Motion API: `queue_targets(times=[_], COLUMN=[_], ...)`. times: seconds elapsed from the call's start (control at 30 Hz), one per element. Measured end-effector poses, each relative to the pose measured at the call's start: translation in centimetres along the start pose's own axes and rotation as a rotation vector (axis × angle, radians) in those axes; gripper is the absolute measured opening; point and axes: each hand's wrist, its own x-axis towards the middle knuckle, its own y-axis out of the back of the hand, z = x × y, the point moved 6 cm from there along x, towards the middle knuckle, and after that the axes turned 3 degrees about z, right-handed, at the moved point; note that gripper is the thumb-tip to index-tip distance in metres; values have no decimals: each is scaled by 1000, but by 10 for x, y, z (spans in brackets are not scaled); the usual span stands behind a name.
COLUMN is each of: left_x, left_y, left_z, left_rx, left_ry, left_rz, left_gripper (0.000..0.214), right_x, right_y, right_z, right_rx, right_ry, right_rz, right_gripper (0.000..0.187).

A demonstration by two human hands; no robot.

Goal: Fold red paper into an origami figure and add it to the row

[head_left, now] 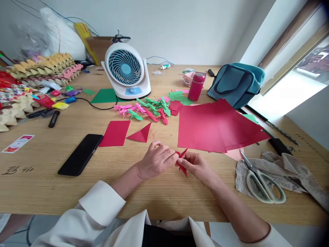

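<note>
Head view: a person sits at the near edge of the tabletop [164,195], both hands meeting at its middle.
Left hand [156,160]: fingers closed in a pinch on the left end of the small red folded piece [183,169].
Right hand [196,166]: fingers pinched shut on the same piece from the right, so it is held just above the wood.
Folded piece: already narrow, with pointed flaps sticking up and down; its exact shape is too small to tell.
Done, by the look of it: a row of pink and green folded figures [146,111] lies in front of the fan [125,70].
Left: a stack of flat red sheets [213,127] toward the right edge, plus a red rectangle [114,133] and red triangle [140,134] beyond the hands.
Nearby: phone [80,154] at the left, scissors [262,181] on a cloth [290,168] at the right.
</note>
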Motion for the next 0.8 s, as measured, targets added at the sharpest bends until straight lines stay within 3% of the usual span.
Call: queue_targets(times=[0.17,0.27,0.37,0.6,0.8], left_x=[1,-5,-12,-25,-27], left_y=[-4,-15,-24,-28,-26], left_z=[-14,-20,-23,-29,-28], left_rx=[-328,-578,-692,-715,-765], left_ry=[359,605,775,963,973], left_rz=[54,37,29,51,68], left_gripper=[8,9,16,21,14], right_x=[2,0,-1,9,15], right_y=[3,4,5,3,5], right_z=[6,3,3,18,21], right_rx=[16,-74,-185,35,236], right_ry=[77,157,188,159,82], right_rz=[114,174,230,249,243], right_gripper=[39,31,27,26,24])
